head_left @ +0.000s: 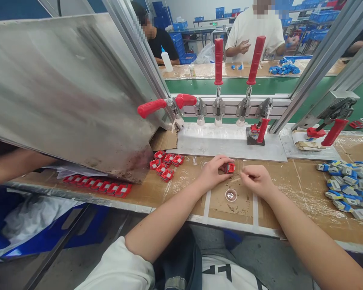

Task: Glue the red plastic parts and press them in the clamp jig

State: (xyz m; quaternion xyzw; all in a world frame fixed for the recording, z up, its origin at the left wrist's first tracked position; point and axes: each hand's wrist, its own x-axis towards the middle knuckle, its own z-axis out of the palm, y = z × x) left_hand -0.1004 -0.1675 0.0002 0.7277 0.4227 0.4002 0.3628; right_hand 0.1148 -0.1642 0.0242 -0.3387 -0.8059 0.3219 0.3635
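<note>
My left hand grips a small red plastic casing between thumb and fingers, just above the cardboard-covered bench. Close by on its right, my right hand is closed in a pinch. A thin pale stick seems to stick out from its fingertips towards the casing, though it is faint. Below and between both hands stands a small round clear dish with a little dark liquid. Several more red casings lie in a loose cluster left of my left hand.
A row of red casings lies under a tilted metal sheet. Red-handled toggle clamps stand behind my hands; one presses a red part. At right is a pile of grey-blue parts. Two people sit across the green belt.
</note>
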